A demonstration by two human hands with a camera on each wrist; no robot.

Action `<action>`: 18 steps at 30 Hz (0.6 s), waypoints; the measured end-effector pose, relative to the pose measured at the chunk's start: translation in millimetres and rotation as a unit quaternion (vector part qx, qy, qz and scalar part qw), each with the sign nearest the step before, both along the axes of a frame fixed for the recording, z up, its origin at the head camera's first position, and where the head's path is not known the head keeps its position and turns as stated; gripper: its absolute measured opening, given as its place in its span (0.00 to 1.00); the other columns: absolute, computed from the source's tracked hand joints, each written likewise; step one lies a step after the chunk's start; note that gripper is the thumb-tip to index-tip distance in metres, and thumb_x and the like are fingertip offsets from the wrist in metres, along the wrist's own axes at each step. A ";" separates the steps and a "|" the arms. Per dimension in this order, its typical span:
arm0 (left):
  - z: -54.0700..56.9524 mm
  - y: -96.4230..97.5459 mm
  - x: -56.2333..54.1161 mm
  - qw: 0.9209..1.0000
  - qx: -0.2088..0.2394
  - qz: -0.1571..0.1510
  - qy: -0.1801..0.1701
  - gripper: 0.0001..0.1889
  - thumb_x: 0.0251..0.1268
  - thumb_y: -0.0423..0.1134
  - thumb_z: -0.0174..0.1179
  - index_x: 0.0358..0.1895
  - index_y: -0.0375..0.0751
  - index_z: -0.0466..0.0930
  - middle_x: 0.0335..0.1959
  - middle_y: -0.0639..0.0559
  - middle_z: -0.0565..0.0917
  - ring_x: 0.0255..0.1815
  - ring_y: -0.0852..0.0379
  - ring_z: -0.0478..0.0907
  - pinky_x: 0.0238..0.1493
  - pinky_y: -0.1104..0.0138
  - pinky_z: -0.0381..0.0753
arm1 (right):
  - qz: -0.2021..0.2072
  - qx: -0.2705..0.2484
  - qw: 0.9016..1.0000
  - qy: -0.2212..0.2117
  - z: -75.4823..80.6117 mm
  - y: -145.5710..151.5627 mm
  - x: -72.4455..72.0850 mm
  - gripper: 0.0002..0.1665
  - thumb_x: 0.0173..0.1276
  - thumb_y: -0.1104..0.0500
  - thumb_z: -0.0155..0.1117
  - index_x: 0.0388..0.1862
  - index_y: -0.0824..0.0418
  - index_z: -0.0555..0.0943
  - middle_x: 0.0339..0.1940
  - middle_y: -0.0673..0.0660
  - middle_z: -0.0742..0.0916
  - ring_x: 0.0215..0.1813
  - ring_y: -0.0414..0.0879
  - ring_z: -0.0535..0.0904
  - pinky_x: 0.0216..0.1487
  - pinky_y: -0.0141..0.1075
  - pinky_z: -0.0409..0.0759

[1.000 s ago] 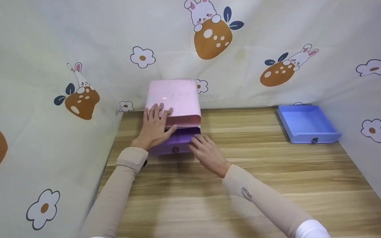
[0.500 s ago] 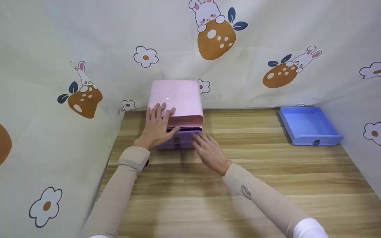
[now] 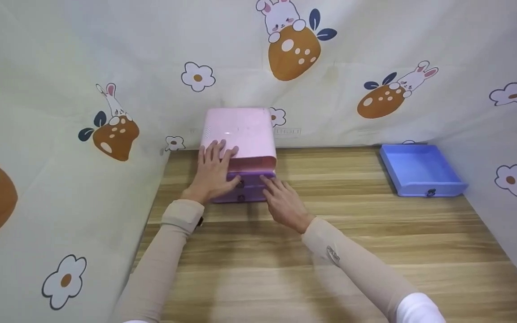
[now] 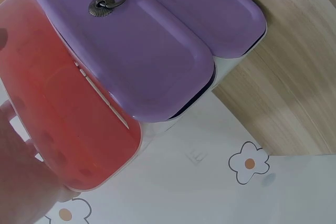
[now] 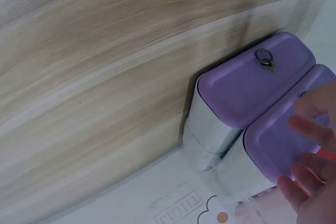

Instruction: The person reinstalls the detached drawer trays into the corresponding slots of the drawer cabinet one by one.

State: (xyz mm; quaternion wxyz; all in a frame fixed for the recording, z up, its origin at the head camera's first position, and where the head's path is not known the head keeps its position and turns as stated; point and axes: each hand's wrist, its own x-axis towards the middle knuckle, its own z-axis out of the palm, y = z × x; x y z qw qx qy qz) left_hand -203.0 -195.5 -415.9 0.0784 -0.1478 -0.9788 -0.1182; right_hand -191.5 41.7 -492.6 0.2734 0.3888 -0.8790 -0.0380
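A small desktop cabinet with a pink top (image 3: pixel 243 128) stands against the back wall. Its top slot (image 4: pixel 68 98) is a hollow with a reddish inside. Below it are the upper purple drawer (image 4: pixel 142 51) and the lower purple drawer (image 5: pixel 252 85), each with a metal ring pull, both pushed in. My left hand (image 3: pixel 211 175) rests on the front left of the pink top, fingers spread and the thumb by the upper drawer's front. The fingers of my right hand (image 3: pixel 285 204) touch the right side of the upper drawer's front, holding nothing.
A blue drawer (image 3: pixel 420 166) with a ring pull sits apart at the back right of the wooden tabletop (image 3: pixel 330 188). Printed sheets with rabbits and flowers form a back wall (image 3: pixel 231 54) and side walls around the table.
The upper purple drawer, earlier sticking out, has slid back into the cabinet as my right hand pushed its front. My left hand has stayed on the pink top.
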 end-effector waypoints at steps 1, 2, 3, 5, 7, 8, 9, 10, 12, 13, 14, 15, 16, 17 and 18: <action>0.1 -0.5 -0.2 1.000 -0.001 0.000 0.001 0.42 0.60 0.56 0.57 0.76 0.45 0.56 0.80 0.33 0.52 0.82 0.34 0.45 0.82 0.38 0.34 | 0.001 -0.006 1.000 -0.004 0.5 2.1 -1.3 0.11 0.62 0.59 0.62 0.42 0.61 0.80 0.66 0.59 0.81 0.60 0.53 0.78 0.58 0.41 0.80; 0.1 -0.8 -0.4 1.000 -0.002 -0.001 0.002 0.42 0.59 0.55 0.57 0.76 0.45 0.56 0.80 0.33 0.52 0.82 0.34 0.45 0.82 0.38 0.34 | 0.005 -0.015 1.000 -0.005 1.1 5.9 -2.8 0.11 0.63 0.59 0.62 0.43 0.61 0.80 0.63 0.59 0.82 0.59 0.53 0.78 0.57 0.42 0.80; 0.2 -1.0 -0.5 1.000 -0.004 -0.001 0.003 0.43 0.58 0.55 0.58 0.76 0.45 0.56 0.80 0.33 0.52 0.82 0.33 0.45 0.82 0.38 0.34 | 0.006 -0.026 1.000 -0.010 1.5 10.9 -4.6 0.12 0.63 0.59 0.61 0.44 0.61 0.80 0.61 0.59 0.82 0.58 0.53 0.79 0.57 0.42 0.80; 0.0 -1.1 -0.4 1.000 -0.007 -0.002 0.008 0.43 0.56 0.54 0.59 0.76 0.45 0.56 0.79 0.33 0.53 0.81 0.33 0.45 0.82 0.37 0.34 | 0.003 -0.051 0.999 -0.018 2.1 26.0 -9.1 0.11 0.63 0.60 0.60 0.44 0.61 0.79 0.55 0.59 0.83 0.55 0.54 0.79 0.57 0.44 0.80; -0.2 -1.0 -0.2 1.000 -0.008 -0.001 0.012 0.43 0.56 0.53 0.60 0.76 0.45 0.57 0.79 0.33 0.53 0.81 0.33 0.46 0.82 0.37 0.35 | -0.010 -0.082 0.996 -0.031 2.4 48.3 -15.9 0.09 0.63 0.62 0.60 0.43 0.61 0.78 0.49 0.59 0.84 0.53 0.55 0.79 0.56 0.47 0.81; -0.2 -0.8 -0.3 1.000 -0.010 0.001 0.013 0.43 0.55 0.53 0.61 0.75 0.45 0.57 0.79 0.33 0.53 0.81 0.33 0.46 0.82 0.37 0.35 | -0.020 -0.098 0.994 -0.041 3.0 62.5 -20.0 0.08 0.64 0.63 0.59 0.42 0.62 0.78 0.46 0.60 0.84 0.51 0.56 0.80 0.55 0.48 0.81; -0.1 -0.7 -0.3 1.000 -0.011 0.002 0.014 0.43 0.55 0.52 0.61 0.75 0.45 0.57 0.79 0.33 0.54 0.81 0.33 0.46 0.82 0.37 0.35 | -0.037 -0.115 0.991 -0.051 3.4 77.9 -24.4 0.07 0.63 0.64 0.59 0.41 0.63 0.78 0.44 0.60 0.84 0.50 0.58 0.80 0.54 0.50 0.81; -0.1 -0.6 -0.3 1.000 -0.012 0.002 0.015 0.44 0.55 0.52 0.62 0.75 0.45 0.57 0.79 0.33 0.54 0.81 0.33 0.46 0.82 0.37 0.36 | -0.056 -0.129 0.988 -0.061 3.7 95.4 -29.2 0.06 0.63 0.65 0.59 0.39 0.64 0.78 0.43 0.62 0.84 0.49 0.59 0.80 0.53 0.52 0.80; 0.0 -0.3 -0.2 1.000 -0.014 0.002 0.015 0.44 0.55 0.51 0.62 0.75 0.45 0.56 0.79 0.33 0.53 0.81 0.33 0.46 0.81 0.37 0.36 | -0.100 -0.153 0.980 -0.080 4.2 135.1 -38.4 0.07 0.62 0.66 0.57 0.39 0.66 0.77 0.41 0.64 0.83 0.48 0.62 0.79 0.50 0.55 0.79; 0.1 -0.2 -0.1 1.000 -0.014 0.002 0.016 0.44 0.55 0.51 0.62 0.75 0.45 0.56 0.79 0.33 0.53 0.81 0.33 0.46 0.81 0.37 0.36 | -0.125 -0.161 0.975 -0.089 4.9 156.6 -41.9 0.07 0.62 0.66 0.56 0.39 0.67 0.77 0.41 0.66 0.83 0.47 0.64 0.79 0.50 0.57 0.78; 0.2 -0.2 0.0 1.000 -0.014 0.001 0.017 0.44 0.54 0.51 0.62 0.75 0.45 0.56 0.79 0.33 0.53 0.81 0.33 0.46 0.81 0.37 0.36 | -0.150 -0.167 0.969 -0.099 5.4 178.6 -44.7 0.09 0.61 0.66 0.55 0.40 0.68 0.77 0.41 0.67 0.83 0.47 0.66 0.78 0.50 0.58 0.78; 0.3 -0.1 0.2 1.000 -0.015 0.000 0.018 0.44 0.54 0.52 0.62 0.75 0.45 0.56 0.79 0.33 0.53 0.81 0.33 0.47 0.81 0.36 0.36 | -0.175 -0.171 0.964 -0.107 5.2 200.7 -47.2 0.10 0.61 0.67 0.54 0.41 0.69 0.76 0.42 0.69 0.82 0.47 0.68 0.77 0.50 0.60 0.77; 0.2 -0.1 0.4 1.000 -0.016 -0.001 0.019 0.44 0.54 0.52 0.62 0.75 0.45 0.56 0.79 0.33 0.54 0.81 0.33 0.47 0.81 0.36 0.36 | -0.198 -0.175 0.957 -0.122 5.5 222.8 -48.1 0.11 0.61 0.67 0.53 0.42 0.70 0.75 0.43 0.71 0.81 0.48 0.69 0.76 0.50 0.62 0.76; 0.2 -0.2 0.6 1.000 -0.017 -0.001 0.020 0.45 0.54 0.52 0.62 0.75 0.45 0.56 0.79 0.33 0.54 0.81 0.33 0.47 0.81 0.36 0.36 | -0.216 -0.181 0.950 -0.132 5.3 244.5 -48.3 0.12 0.61 0.68 0.52 0.42 0.72 0.74 0.44 0.72 0.80 0.48 0.71 0.75 0.49 0.63 0.75; 0.1 -0.4 1.0 1.000 -0.018 -0.002 0.022 0.45 0.53 0.52 0.63 0.76 0.45 0.56 0.79 0.33 0.54 0.81 0.33 0.47 0.81 0.36 0.37 | -0.233 -0.188 0.943 -0.142 5.3 265.3 -47.5 0.12 0.60 0.68 0.51 0.43 0.72 0.74 0.45 0.74 0.79 0.49 0.72 0.74 0.49 0.64 0.75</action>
